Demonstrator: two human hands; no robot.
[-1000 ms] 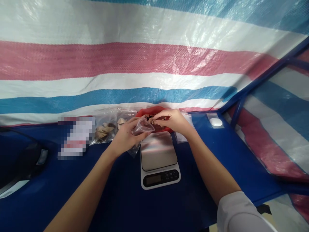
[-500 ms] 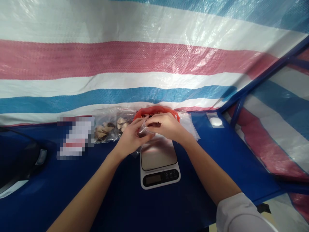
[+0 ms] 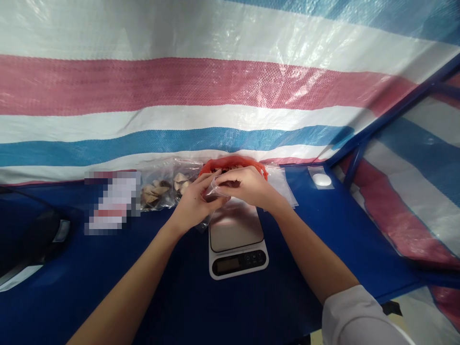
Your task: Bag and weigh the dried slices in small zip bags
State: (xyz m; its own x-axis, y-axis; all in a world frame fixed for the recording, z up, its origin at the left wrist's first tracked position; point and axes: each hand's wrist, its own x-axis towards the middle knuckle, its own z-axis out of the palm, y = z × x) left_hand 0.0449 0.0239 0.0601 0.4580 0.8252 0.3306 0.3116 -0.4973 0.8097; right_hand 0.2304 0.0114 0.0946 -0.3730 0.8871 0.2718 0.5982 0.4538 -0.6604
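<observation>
Clear bag (image 3: 213, 189) held at the far-left edge of the scale (image 3: 237, 227). Our left hand (image 3: 194, 201) is partly curled, gripping the bag; our right hand (image 3: 246, 186) is bent, fingertips at its mouth. We cannot tell whether it pinches anything. Red bag (image 3: 235, 159) lies behind the scale. Step, we judge: loading or opening the clear bag. Next move calls for a wide-spread mouth.

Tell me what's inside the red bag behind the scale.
Along the far side of the red bag, some dark and tan pieces show. The right hand and left hand hide the nearer part, so its contents there can't be seen.
</observation>
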